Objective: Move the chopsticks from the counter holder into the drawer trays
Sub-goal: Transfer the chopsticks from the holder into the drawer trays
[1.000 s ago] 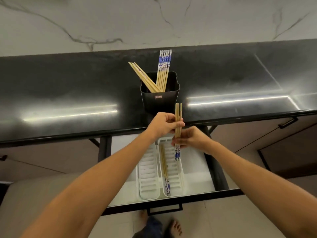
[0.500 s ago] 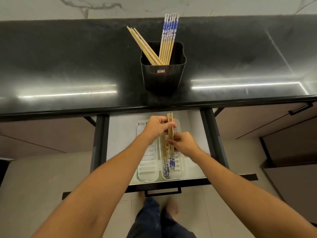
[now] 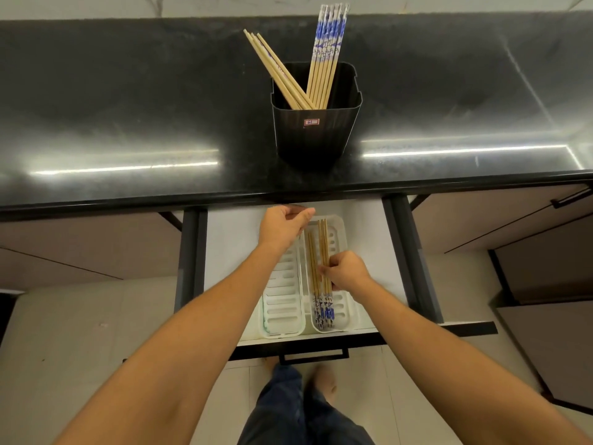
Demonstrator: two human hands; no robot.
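My right hand [image 3: 346, 271] pinches a small bundle of chopsticks [image 3: 324, 242] at about their middle, with thumb and fingertips curled round them. The bundle lies lengthwise in the right tray [image 3: 346, 300], its blue-patterned ends toward me and its plain tips toward the table [image 3: 128, 107]. Another stick or two [image 3: 310, 252] lies just to the left in the same tray, beside the bundle; whether my fingers touch it I cannot tell. My left hand [image 3: 284, 226] hangs over the far end of the left tray [image 3: 282, 303], close under the table's front edge. Its fingers are loosely curled, its thumb points toward the right tray, and it holds nothing. The two white slotted trays sit side by side, touching, in the open drawer [image 3: 369, 239], whose dark handle [image 3: 314, 356] is nearest me. Straight beyond the drawer the black holder [image 3: 316, 142] stands upright on the table near the front edge, with a small red and white label [image 3: 311, 122] on its near face. In it the plain sticks [image 3: 272, 65] lean to the left, and the blue sticks [image 3: 329, 43] stand nearly upright on the right, patterned ends up. Two bright strips of light reflect on the dark tabletop, one on each side of the holder.
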